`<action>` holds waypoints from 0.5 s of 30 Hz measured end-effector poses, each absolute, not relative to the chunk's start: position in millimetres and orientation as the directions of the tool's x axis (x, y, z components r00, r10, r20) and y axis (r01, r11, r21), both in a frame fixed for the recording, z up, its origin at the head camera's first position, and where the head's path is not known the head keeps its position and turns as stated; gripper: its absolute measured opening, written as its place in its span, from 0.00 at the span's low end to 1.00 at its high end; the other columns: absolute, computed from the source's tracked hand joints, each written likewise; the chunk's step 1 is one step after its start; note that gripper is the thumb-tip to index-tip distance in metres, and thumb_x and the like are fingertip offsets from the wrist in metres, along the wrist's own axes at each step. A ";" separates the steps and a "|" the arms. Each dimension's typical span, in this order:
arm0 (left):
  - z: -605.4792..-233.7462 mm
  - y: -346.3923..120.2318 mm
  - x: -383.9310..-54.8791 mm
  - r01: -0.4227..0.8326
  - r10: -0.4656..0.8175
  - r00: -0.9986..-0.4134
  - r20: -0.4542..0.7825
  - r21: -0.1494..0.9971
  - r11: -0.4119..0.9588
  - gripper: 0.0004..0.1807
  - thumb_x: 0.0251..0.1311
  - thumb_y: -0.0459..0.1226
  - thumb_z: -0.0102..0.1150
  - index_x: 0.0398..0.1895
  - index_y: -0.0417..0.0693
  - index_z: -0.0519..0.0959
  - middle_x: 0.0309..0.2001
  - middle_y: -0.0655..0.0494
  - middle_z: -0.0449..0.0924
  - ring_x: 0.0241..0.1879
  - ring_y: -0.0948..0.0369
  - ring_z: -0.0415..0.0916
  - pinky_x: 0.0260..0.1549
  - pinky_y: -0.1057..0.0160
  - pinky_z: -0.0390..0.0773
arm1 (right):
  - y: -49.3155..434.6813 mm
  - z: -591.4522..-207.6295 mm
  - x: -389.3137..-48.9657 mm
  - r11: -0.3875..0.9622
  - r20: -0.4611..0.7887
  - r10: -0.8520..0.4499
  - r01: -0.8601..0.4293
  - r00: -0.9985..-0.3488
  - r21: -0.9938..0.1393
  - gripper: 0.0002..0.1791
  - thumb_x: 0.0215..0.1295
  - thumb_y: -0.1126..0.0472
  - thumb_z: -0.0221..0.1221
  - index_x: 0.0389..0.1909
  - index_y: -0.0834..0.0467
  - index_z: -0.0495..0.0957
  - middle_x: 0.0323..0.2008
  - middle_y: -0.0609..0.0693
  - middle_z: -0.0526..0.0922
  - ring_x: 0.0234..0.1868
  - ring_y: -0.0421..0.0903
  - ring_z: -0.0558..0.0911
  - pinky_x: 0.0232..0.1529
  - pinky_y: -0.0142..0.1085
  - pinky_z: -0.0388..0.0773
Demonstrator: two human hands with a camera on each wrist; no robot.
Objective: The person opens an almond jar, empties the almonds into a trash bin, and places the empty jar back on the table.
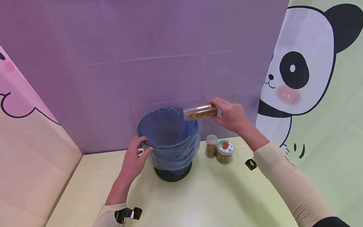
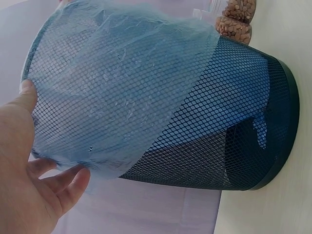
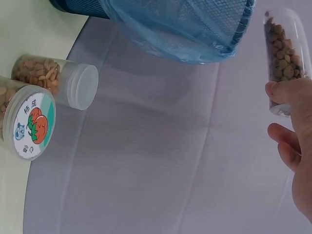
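A dark mesh trash can (image 2: 243,73) stands at the back of the table, lined with a thin blue plastic bag (image 1: 175,157) folded over its rim. At the can's near left rim, my left hand (image 1: 135,159) holds the edge with thumb and fingers; some fingers lie curled beside the bag. My right hand (image 1: 231,115) grips the base end of a clear cylindrical jar (image 1: 199,112) of small brown pieces. That jar lies nearly level, its mouth over the can's right rim and tipped slightly down. The bottom inside the can is too dark to make out.
Right of the can stand a slim lidded jar (image 1: 211,146) and a wider jar (image 1: 225,153) with a persimmon-printed lid, both holding brown pieces. A purple cloth backdrop (image 1: 158,72) rises behind. The pale tabletop (image 1: 181,205) extends in front.
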State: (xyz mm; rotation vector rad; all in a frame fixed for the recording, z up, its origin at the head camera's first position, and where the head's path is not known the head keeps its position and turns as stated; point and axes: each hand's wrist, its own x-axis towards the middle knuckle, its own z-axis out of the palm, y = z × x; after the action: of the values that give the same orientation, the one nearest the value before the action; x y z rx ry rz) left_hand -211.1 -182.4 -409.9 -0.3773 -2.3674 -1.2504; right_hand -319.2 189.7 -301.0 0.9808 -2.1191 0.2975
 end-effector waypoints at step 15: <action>-408.3 -179.7 -207.6 0.429 0.030 -0.867 0.497 0.715 0.551 0.20 0.67 0.41 0.59 0.59 0.47 0.69 0.70 0.43 0.58 0.55 0.45 0.69 0.47 0.40 0.74 | 187.1 -298.1 -319.2 0.660 0.723 -0.588 -0.732 -0.364 0.168 0.32 0.46 0.61 0.76 0.54 0.58 0.77 0.54 0.52 0.80 0.23 0.48 0.81 0.17 0.38 0.72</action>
State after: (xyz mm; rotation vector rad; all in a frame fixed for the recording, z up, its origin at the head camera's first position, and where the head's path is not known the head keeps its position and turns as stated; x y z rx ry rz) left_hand -207.6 -179.7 -408.3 -0.3724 -2.3593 -1.2559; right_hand -319.2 187.1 -298.1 1.0188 -2.0805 0.2311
